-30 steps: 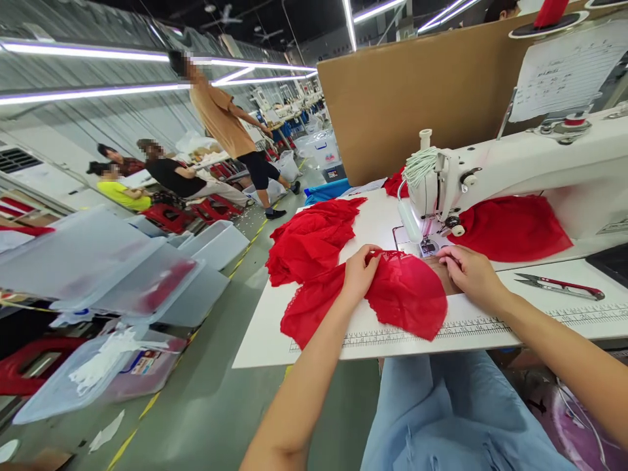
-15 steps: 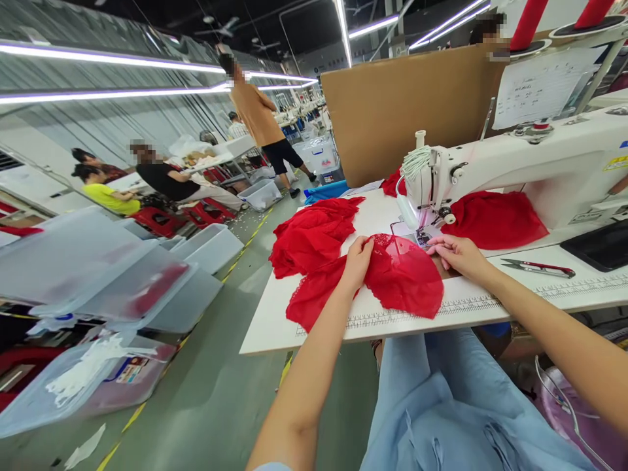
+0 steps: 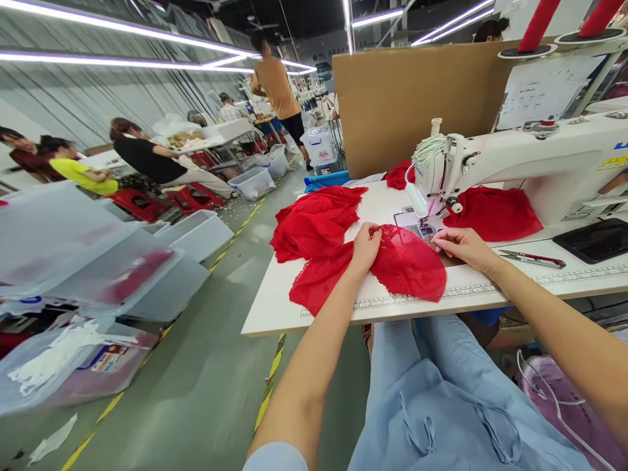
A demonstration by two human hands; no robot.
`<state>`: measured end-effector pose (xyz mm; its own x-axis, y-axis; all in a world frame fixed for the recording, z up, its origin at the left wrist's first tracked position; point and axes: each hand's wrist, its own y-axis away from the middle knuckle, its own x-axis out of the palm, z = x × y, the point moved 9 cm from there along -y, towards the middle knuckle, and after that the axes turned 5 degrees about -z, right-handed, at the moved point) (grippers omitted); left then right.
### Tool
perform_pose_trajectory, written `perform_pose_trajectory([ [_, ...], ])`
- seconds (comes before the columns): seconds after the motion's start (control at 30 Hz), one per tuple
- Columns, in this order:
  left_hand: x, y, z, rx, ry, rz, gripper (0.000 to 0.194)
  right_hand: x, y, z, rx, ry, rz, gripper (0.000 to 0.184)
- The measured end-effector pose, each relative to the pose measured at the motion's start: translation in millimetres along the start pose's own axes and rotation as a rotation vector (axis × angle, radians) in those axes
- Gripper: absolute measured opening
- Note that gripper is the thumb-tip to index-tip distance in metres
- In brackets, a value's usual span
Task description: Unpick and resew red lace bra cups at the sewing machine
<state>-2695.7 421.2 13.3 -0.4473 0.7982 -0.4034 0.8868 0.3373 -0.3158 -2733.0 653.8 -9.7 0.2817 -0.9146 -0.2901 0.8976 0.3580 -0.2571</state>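
Note:
My left hand is closed on the upper edge of a sheer red lace-edged fabric piece, which lies on the white sewing table in front of the machine. To the right of the needle area, my right hand is closed, its thumb and fingertips pinched together; what they hold, if anything, is too small to make out. The white sewing machine stands just behind both hands, its presser foot between and beyond them. A crumpled red fabric pile lies left of the machine.
Thread snips and a black phone lie on the table at right. More red fabric rests under the machine arm. A cardboard panel stands behind. Plastic bins line the aisle at left; several people are beyond.
The camera view has shifted slightly. The person in the tan shirt has walked farther down the aisle. My hands keep nearly the same place and grip by the presser foot.

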Motion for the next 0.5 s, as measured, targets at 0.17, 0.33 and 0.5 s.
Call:
perform_pose_trajectory([
  [0.17, 1.9, 18, -49, 0.415, -0.22, 0.079, 0.036, -3, 2, 1, -0.013, 0.039, -0.016, 0.046],
  [0.33, 51.5, 67, -67, 0.741, -0.484, 0.638, 0.027, -1, 3, 5, -0.033, 0.119, -0.017, 0.048],
  [0.5, 59.9, 91, -63, 0.434, -0.888, 0.626, 0.038, -9, 19, 13, -0.047, 0.265, -0.007, 0.042],
])
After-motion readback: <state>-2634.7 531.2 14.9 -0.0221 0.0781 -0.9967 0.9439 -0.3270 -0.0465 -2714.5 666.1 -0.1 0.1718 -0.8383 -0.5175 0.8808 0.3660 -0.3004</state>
